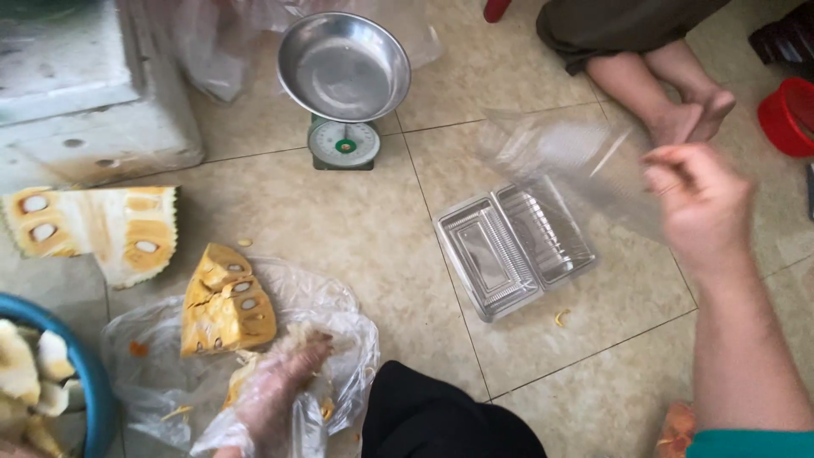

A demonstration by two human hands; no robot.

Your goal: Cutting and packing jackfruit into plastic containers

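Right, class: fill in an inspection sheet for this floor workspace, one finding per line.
Surface: tiled floor, fruit scraps scattered.
Job's things: clear clamshell tray, open, empty; cut jackfruit piece on plastic sheet.
Clutter: kitchen scale, pan empty; blue basin of rind; jackfruit slab.
Grippers: left hand, gloved, in fruit fibres; right hand blurred, at a clear film.
Cables: nothing seen.
Surroundings: another person's feet; red tub.

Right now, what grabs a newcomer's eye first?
The yellow cut jackfruit wedge on crumpled clear plastic at lower left, with the left hand in a thin glove beside it. At top centre, a green dial scale with a steel pan; the blurred right hand lifts a clear plastic sheet.
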